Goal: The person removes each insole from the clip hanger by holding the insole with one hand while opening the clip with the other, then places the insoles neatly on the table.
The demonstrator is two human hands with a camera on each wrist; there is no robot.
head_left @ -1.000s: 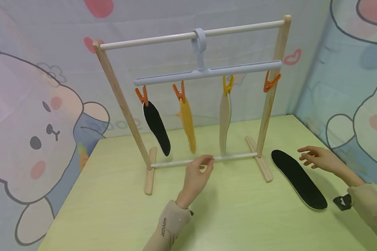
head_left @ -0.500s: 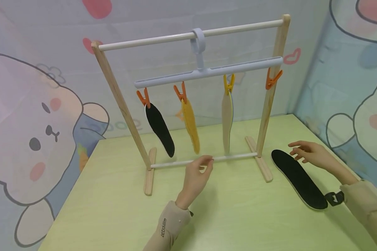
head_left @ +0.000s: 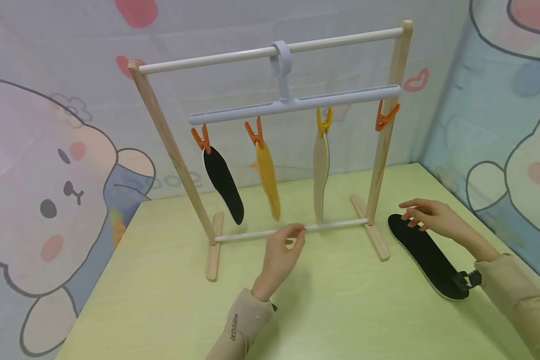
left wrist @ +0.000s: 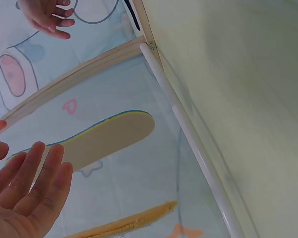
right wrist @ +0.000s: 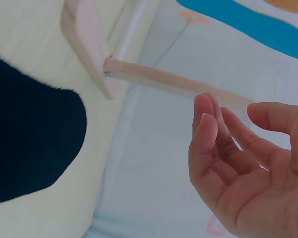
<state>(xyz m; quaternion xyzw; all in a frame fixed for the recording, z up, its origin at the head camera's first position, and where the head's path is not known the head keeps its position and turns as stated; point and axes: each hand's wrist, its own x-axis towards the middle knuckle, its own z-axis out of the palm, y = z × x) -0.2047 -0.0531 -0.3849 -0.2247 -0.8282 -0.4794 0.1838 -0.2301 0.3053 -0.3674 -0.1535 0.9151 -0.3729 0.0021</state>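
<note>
A black insole [head_left: 425, 250] lies on the table at the right. Over its far end hovers my right hand [head_left: 436, 220], fingers loosely bent and holding nothing; the right wrist view shows a gap between thumb and fingers. My left hand [head_left: 281, 255] is in front of the rack's lower bar, relaxed and bare, its thumb near the fingertips. From a pale hanger [head_left: 292, 104] hang a black insole [head_left: 223, 185], a yellow fuzzy insole [head_left: 267, 180] and a beige insole [head_left: 320, 175], each in a clip. An orange clip [head_left: 385, 117] at the hanger's right end carries nothing.
The hanger hooks over the white top bar [head_left: 216, 60] of a wooden rack. The rack's feet [head_left: 371, 232] and white lower bar [head_left: 337, 225] stand between the hands and the back curtain [head_left: 171, 125]. The pale table [head_left: 162, 310] extends in front.
My right hand has moved left, from beside the loose black insole to over its far end. The hanger and hung insoles have swayed slightly. My left hand has stayed in place.
</note>
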